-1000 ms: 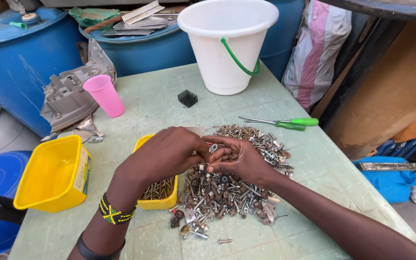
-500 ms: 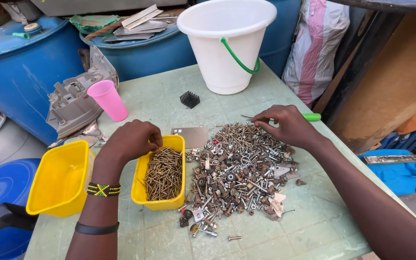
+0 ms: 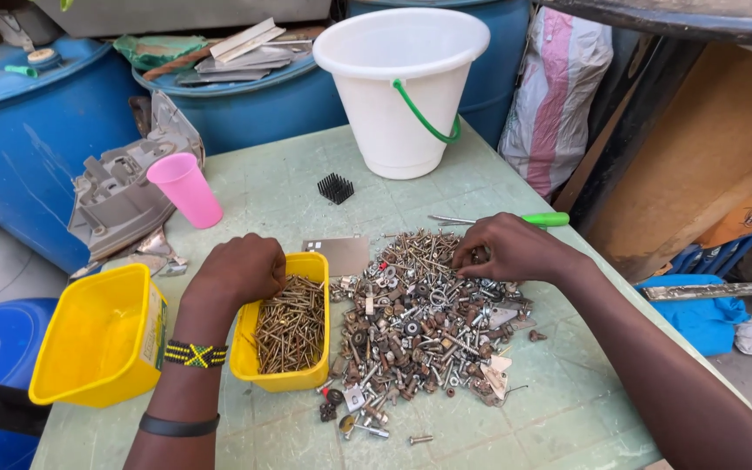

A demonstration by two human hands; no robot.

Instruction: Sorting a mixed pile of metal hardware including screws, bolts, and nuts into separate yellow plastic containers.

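Green tabletop [image 3: 263, 187] is bearing a heap of mixed screws [image 3: 424, 322]. Right hand [image 3: 511, 248] is pinching into it, fingers together; left hand [image 3: 237, 271], curled, is hovering over the yellow tub of screws [image 3: 293, 335].

Both arms are bare, with no sleeves showing. The left hand [image 3: 237, 271] has a beaded wristband [image 3: 195, 354] in black, yellow and green, and a plain black band [image 3: 178, 426] further up. The right hand [image 3: 515, 250] wears nothing.

Dull metal screw pile [image 3: 419, 322], glossy yellow plastic tub [image 3: 289, 379]
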